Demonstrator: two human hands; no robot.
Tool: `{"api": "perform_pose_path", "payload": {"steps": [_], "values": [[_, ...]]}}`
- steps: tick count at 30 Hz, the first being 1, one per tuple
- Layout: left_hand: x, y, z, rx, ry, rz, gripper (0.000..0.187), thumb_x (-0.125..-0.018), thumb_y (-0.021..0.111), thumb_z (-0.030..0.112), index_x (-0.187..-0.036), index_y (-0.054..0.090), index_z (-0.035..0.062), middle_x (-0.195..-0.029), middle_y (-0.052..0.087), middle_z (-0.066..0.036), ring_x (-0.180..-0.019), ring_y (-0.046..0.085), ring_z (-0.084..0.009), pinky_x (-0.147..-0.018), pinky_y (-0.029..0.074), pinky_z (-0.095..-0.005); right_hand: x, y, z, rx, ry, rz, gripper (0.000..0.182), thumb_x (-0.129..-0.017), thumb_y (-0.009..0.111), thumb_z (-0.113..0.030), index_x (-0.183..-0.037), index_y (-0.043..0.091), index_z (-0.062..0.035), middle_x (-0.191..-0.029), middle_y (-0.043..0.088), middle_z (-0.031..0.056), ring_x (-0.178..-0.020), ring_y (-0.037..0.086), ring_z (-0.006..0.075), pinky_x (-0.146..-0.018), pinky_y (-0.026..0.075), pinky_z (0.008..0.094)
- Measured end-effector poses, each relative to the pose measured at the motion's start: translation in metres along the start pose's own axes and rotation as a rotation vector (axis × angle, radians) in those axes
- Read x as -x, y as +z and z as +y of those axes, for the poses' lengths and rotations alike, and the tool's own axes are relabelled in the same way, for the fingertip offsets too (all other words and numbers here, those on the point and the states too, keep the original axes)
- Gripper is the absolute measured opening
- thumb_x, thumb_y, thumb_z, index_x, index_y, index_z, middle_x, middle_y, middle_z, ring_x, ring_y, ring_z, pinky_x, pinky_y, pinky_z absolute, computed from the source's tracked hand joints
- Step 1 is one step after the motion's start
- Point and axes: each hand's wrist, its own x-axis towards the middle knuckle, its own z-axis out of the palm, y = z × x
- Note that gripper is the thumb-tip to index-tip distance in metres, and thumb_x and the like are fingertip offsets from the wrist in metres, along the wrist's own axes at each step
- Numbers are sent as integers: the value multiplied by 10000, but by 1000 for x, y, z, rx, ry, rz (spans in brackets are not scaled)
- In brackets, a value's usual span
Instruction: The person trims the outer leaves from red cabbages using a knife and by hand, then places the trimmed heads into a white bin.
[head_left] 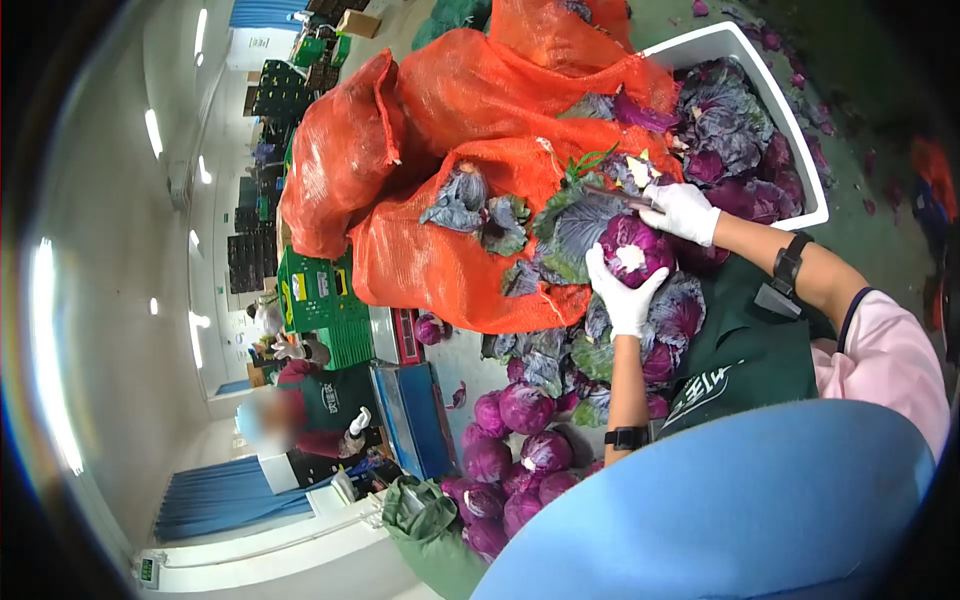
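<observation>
A trimmed red cabbage [640,248] with a pale cut stem rests in my left hand [622,296], white-gloved, its fingers wrapped round the head. Beside it my right hand [683,213], also gloved, is closed on what looks like a knife [622,196], its dark blade reaching over the outer leaves. Large loose cabbage leaves [580,235] lie just past the blade. Another cut stem [640,172] shows close to the right hand. More leaves [680,305] are heaped below the held cabbage.
Orange mesh sacks [450,250] bulge in front of me. A white bin [815,180] holds stripped leaves. Trimmed cabbages [525,408] are piled at my left, near a green sack [440,550]. A co-worker [330,400] stands beyond a blue-sided box [412,420]. Leaf scraps litter the floor.
</observation>
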Motion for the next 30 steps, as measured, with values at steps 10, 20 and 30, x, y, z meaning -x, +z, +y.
{"api": "perform_pose_path", "payload": {"steps": [10, 20, 30], "values": [[41, 11, -23, 973, -695, 171, 937, -795, 892, 156, -1501, 295, 7, -1441, 477, -159, -1240, 550, -243, -1042, 498, -414, -3, -53, 1, -128, 82, 2, 363, -916, 507, -341, -852, 689, -33, -835, 691, 232, -781, 684, 414, -732, 547, 515], [-4, 21, 22, -26, -318, 176, 1282, -619, 967, 453, -1527, 240, -87, -1467, 395, -288, -1352, 445, -396, -1146, 375, -476, 18, -42, 8, -40, 153, -213, 638, -1040, 461, -522, -1479, 455, -60, -939, 702, 274, -850, 680, 470, -781, 529, 523], [-35, 41, 38, -109, -343, -26, 1372, -557, 937, 564, -1550, 239, -77, -1485, 413, -333, -1373, 434, -461, -1141, 386, -490, 28, -34, -6, 241, -19, -354, 525, -1037, 435, -335, -1523, 425, -139, -1200, 624, 302, -763, 712, 390, -664, 572, 491]]}}
